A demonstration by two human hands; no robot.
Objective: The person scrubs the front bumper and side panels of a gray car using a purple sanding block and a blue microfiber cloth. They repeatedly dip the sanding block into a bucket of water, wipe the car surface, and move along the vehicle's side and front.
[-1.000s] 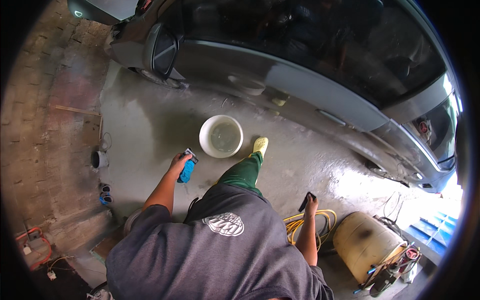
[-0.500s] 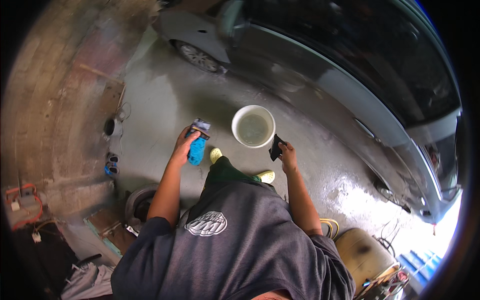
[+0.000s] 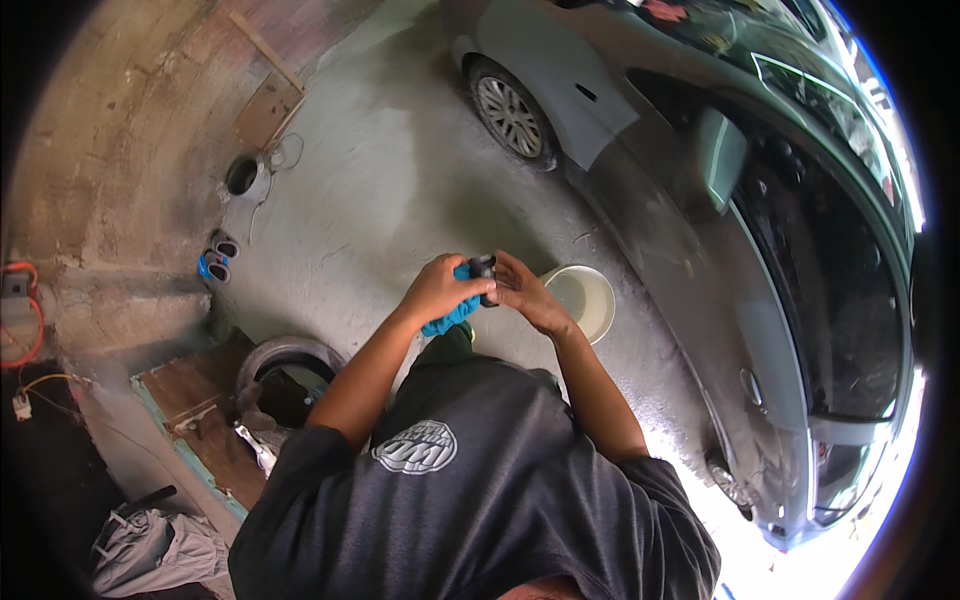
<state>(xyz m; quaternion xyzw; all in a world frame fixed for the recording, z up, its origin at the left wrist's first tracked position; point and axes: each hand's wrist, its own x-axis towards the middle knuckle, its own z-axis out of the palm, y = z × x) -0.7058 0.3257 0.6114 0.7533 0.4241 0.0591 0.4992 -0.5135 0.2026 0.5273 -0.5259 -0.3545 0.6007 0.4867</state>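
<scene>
This place is looking like a garage or car workshop: a grey car [image 3: 665, 250] is standing on a concrete floor [image 3: 350, 200], a pale bucket [image 3: 600, 308] is sitting beside it, and a loose tire [image 3: 256, 368] is resting near some boards [image 3: 190, 375].

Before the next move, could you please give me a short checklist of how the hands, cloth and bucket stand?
1. Left hand free: not ok; it grips the bunched blue cloth.
2. Right hand firm on the small dark item: cannot tell; its fingers are at the item, but the grip is unclear.
3. Bucket upright on the floor: ok.
4. Bucket clear of the car: ok; floor shows between them.
5. Bucket's fill level: cannot tell from this angle.
</scene>
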